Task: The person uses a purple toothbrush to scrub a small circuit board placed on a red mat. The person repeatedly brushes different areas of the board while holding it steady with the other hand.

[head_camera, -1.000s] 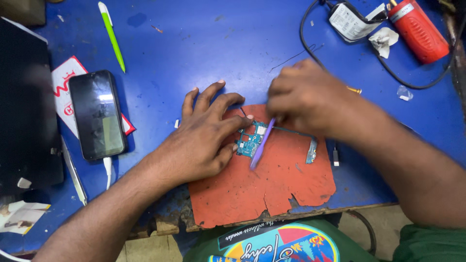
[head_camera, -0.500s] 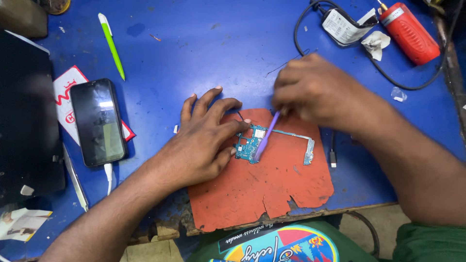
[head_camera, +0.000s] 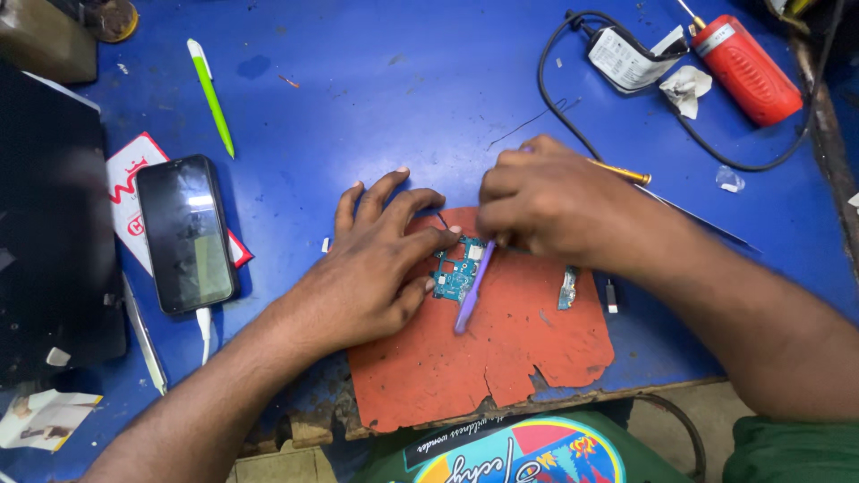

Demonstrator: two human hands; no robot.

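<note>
Blue table, red mat, circuit board

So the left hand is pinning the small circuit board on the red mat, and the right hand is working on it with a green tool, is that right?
Not quite: the tool is purple, not green; the green thing is a pen lying apart on the blue table. The head view shows it. The rest holds: the left hand pins the small circuit board on the red mat, and the right hand works on it.
</note>
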